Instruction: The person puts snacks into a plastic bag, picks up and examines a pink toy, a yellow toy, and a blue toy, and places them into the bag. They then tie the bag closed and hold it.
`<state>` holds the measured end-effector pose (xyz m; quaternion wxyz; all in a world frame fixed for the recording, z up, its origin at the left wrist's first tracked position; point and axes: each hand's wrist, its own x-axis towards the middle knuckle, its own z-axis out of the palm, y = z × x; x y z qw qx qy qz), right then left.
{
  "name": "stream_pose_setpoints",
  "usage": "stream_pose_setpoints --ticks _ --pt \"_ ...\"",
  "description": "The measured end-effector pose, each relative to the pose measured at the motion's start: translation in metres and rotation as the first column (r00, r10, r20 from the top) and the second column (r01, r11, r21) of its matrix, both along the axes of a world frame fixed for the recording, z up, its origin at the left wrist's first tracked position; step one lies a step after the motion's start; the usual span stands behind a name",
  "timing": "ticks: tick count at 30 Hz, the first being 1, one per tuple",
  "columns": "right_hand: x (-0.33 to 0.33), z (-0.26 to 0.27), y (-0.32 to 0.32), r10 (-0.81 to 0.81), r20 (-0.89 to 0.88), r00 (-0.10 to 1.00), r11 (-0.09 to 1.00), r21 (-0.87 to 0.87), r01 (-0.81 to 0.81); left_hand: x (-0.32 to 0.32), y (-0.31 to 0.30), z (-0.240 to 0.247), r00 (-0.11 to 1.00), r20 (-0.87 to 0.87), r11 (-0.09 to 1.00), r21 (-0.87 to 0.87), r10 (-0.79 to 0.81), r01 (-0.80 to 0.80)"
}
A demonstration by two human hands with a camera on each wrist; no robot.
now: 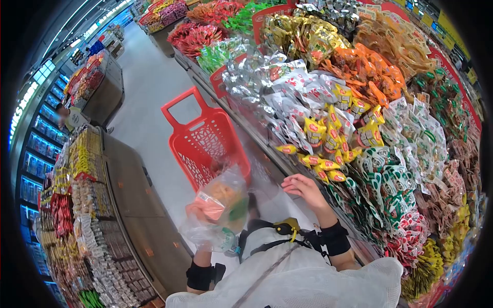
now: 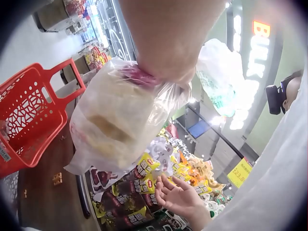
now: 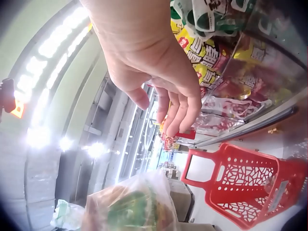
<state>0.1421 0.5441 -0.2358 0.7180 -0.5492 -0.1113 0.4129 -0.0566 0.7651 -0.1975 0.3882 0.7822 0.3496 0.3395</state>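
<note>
My left hand (image 2: 168, 67) grips a filled, see-through plastic bag (image 2: 110, 115) by its gathered top. Tan and green contents show through the bag's side in the head view, where it overlaps the basket's near end. On the other side of that hand is a smaller white-and-green plastic bundle (image 2: 221, 77). My right hand (image 1: 305, 189) is held out beside the snack display with loosely bent fingers and nothing in them. Below and ahead, a red shopping basket (image 1: 205, 146) with a cut-out pattern stands on the floor, its handle pointing away.
A long sloping display of wrapped snacks (image 1: 334, 102) runs along the right. Packed snack shelves (image 1: 92, 205) with a brown side panel (image 1: 136, 185) line the left. A grey aisle floor (image 1: 138, 66) stretches ahead, with a person (image 1: 72, 117) at far left.
</note>
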Motion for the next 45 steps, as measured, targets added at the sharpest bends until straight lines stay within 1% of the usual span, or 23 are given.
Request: stream_pose_setpoints --ticks 1,4,5,7,8,9,12,15,18,20,22,25,29,32,34,35,38,41,44,45 --pt "0.007 -0.001 0.011 -0.029 0.02 0.999 1.0 -0.011 0.029 0.016 0.012 0.002 0.999 -0.022 0.999 0.007 -0.036 0.036" --pt "0.027 0.0 0.042 -0.072 0.068 0.995 0.996 -0.04 0.075 0.063 0.039 0.02 0.978 0.141 0.987 -0.011 -0.155 0.158" --pt "0.033 -0.001 0.052 -0.085 0.073 0.994 0.995 -0.04 0.088 0.067 0.055 0.017 0.981 -0.047 0.982 -0.007 -0.187 0.187" --pt "0.043 0.006 0.074 -0.089 0.119 0.989 0.995 -0.035 0.094 0.085 0.079 0.014 0.958 -0.109 0.964 -0.016 -0.266 0.266" --pt "0.048 0.008 0.084 -0.093 0.141 0.986 0.995 -0.031 0.098 0.094 0.09 0.014 0.951 -0.088 0.955 -0.021 -0.298 0.297" --pt "0.054 0.007 0.092 -0.047 0.169 0.984 0.997 -0.06 0.058 0.103 0.1 0.014 0.943 -0.073 0.946 -0.026 -0.326 0.324" --pt "0.06 0.007 0.12 -0.035 0.215 0.976 0.994 -0.098 0.057 0.125 0.125 0.014 0.922 -0.016 0.921 -0.046 -0.387 0.386" --pt "0.065 0.017 0.138 0.027 0.193 0.981 0.993 -0.121 -0.004 0.144 0.146 0.011 0.895 0.028 0.892 -0.073 -0.446 0.447" --pt "0.069 0.026 0.145 -0.004 0.267 0.964 0.997 -0.078 0.025 0.162 0.159 0.006 0.858 0.106 0.851 -0.112 -0.503 0.513" --pt "0.071 0.033 0.143 -0.03 0.303 0.953 0.994 -0.09 0.06 0.17 0.164 0.003 0.833 0.17 0.82 -0.155 -0.527 0.551" --pt "0.072 0.026 0.139 -0.07 0.398 0.915 0.986 -0.112 0.124 0.179 0.167 0.002 0.807 0.235 0.789 -0.189 -0.542 0.584" --pt "0.072 0.032 0.133 -0.152 0.357 0.922 0.983 -0.047 0.18 0.191 0.17 0.006 0.778 0.314 0.759 -0.211 -0.544 0.616" --pt "0.069 0.04 0.123 -0.226 0.294 0.929 0.972 0.008 0.234 0.205 0.168 0.019 0.775 0.358 0.773 -0.186 -0.521 0.606" --pt "0.07 0.045 0.112 -0.203 0.306 0.93 0.976 -0.015 0.218 0.213 0.155 0.044 0.823 0.292 0.829 -0.14 -0.488 0.541" --pt "0.069 0.05 0.104 -0.191 0.341 0.92 0.975 -0.042 0.218 0.215 0.148 0.064 0.831 0.222 0.843 -0.066 -0.51 0.534" --pt "0.07 0.052 0.1 -0.183 0.362 0.914 0.975 -0.055 0.217 0.217 0.138 0.075 0.807 0.284 0.819 -0.107 -0.518 0.563" --pt "0.068 0.056 0.09 -0.201 0.392 0.898 0.974 -0.017 0.225 0.226 0.121 0.09 0.726 0.43 0.772 -0.097 -0.537 0.628" --pt "0.065 0.065 0.077 -0.202 0.419 0.885 0.971 -0.033 0.237 0.228 0.117 0.092 0.701 0.444 0.731 -0.136 -0.558 0.668" --pt "0.063 0.064 0.068 -0.217 0.427 0.878 0.967 -0.027 0.252 0.231 0.108 0.101 0.743 0.326 0.746 -0.144 -0.584 0.65" --pt "0.064 0.061 0.066 -0.217 0.42 0.881 0.967 -0.032 0.254 0.233 0.105 0.101 0.725 0.346 0.727 -0.15 -0.596 0.67"
